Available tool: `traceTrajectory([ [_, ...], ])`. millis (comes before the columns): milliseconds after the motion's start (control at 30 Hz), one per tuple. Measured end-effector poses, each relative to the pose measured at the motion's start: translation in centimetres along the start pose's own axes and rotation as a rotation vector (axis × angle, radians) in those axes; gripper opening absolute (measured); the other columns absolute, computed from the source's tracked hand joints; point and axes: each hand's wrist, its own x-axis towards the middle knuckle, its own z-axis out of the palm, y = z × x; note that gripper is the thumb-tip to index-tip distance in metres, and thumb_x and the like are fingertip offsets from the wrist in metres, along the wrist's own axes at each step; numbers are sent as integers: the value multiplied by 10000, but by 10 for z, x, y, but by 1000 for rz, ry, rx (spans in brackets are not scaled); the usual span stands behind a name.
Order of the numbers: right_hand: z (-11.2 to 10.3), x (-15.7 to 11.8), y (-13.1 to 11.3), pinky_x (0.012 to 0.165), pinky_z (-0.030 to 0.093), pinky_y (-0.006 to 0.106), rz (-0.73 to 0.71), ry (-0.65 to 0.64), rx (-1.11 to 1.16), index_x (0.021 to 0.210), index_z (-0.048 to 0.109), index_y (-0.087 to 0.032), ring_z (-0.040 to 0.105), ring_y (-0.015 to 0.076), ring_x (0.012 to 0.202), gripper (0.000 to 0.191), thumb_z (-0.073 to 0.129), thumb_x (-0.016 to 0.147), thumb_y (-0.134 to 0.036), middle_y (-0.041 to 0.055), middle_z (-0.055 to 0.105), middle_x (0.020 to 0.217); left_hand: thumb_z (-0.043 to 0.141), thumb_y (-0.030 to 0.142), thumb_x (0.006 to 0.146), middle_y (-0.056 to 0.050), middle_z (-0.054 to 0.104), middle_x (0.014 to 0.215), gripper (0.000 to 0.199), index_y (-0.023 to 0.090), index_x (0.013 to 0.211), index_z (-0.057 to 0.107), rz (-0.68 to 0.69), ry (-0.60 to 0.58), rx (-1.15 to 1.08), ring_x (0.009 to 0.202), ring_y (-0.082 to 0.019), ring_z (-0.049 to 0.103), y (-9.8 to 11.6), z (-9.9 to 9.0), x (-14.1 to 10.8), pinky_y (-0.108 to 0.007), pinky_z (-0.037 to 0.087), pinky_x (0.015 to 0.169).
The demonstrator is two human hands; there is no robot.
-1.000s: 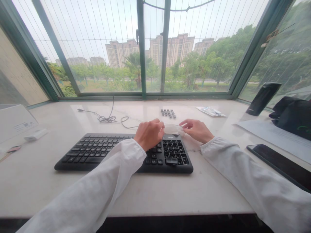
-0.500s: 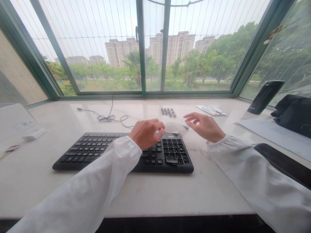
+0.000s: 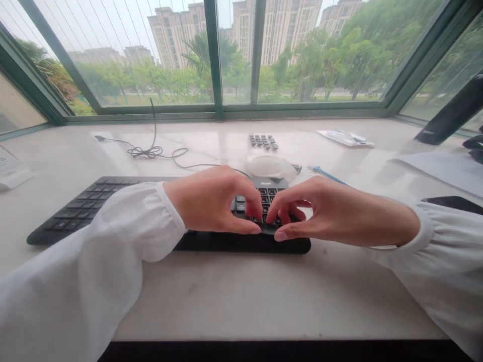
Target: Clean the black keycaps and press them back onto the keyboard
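Bare hands meet over a black keyboard's numeric pad on a white marble surface (image 3: 241, 296): the person's left hand (image 3: 211, 201) and right hand (image 3: 332, 213), white sleeves (image 3: 113, 236) gathered at the wrists, curl their fingers down toward the same keys, thumbs nearly meeting at the pad's near side. Both are half closed; the fingers hide whatever lies beneath them, so any grip on a keycap cannot be told from this view. The black keyboard (image 3: 68, 213) lies toward the surface's near edge, its left-hand keys seated in rows. How many caps are off the numeric pad (image 3: 269, 192) is hard to say behind the hands. Toward the far edge, a small block of loose black keycaps (image 3: 263, 142) sits in tidy rows, the only caps clear of the keyboard in view. Compared with a moment earlier, the hands have closed in from either side of a translucent plastic cover (image 3: 269, 167), which now lies clear of them just beyond the keyboard, and a thin blue strip (image 3: 328, 176) shows to its right. A coiled black cable (image 3: 151, 151) trails at far left, a printed leaflet (image 3: 345, 137) lies at far right, and a window (image 3: 257, 50) looks out on apartment towers (image 3: 175, 37).
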Motion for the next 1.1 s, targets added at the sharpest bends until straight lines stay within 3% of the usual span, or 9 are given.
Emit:
traceTrajectory([
  [133, 3, 1, 2, 466, 393, 217, 2, 23, -35, 875, 753, -265, 545, 96, 545, 185, 663, 777, -394, -31, 649, 642, 627, 430, 768, 56, 643, 680, 176, 305, 820, 739, -22, -31, 26, 573, -79, 523, -3, 2, 1, -200, 390, 563],
  [333, 5, 3, 1, 488, 433, 219, 29, 62, -51, 755, 749, -241, 552, 88, 547, 195, 682, 744, -424, -43, 611, 605, 622, 474, 767, 58, 567, 626, 257, 311, 934, 729, -48, -44, 72, 603, -81, 525, -4, 1, 1, -195, 388, 596],
  [500, 6, 3, -2, 545, 478, 225, -1, 67, -85, 781, 740, -266, 579, 94, 583, 222, 722, 687, -466, -61, 577, 592, 612, 471, 767, 44, 528, 606, 284, 248, 895, 733, -102, -71, 105, 594, -78, 508, -4, 1, 0, -208, 376, 603],
  [733, 7, 3, -1, 636, 452, 237, -86, 81, -197, 855, 744, -275, 593, 85, 596, 207, 685, 747, -442, -75, 606, 621, 641, 428, 772, 50, 602, 611, 240, 224, 701, 746, 133, 48, 192, 504, -58, 391, 4, 0, 0, -228, 315, 543],
  [967, 2, 1, 0, 596, 399, 262, -227, 55, -332, 886, 739, -198, 570, 96, 543, 206, 644, 826, -371, -15, 657, 627, 625, 391, 780, 2, 672, 630, 228, 235, 690, 765, 112, 16, 171, 490, -87, 415, 9, -1, 2, -267, 337, 529],
  [1100, 0, 0, 0, 586, 382, 270, -236, 34, -314, 885, 741, -202, 564, 105, 538, 213, 641, 830, -381, -9, 658, 625, 619, 420, 783, 6, 667, 628, 236, 255, 721, 777, 107, -3, 136, 481, -87, 396, 5, -1, 3, -275, 318, 509],
])
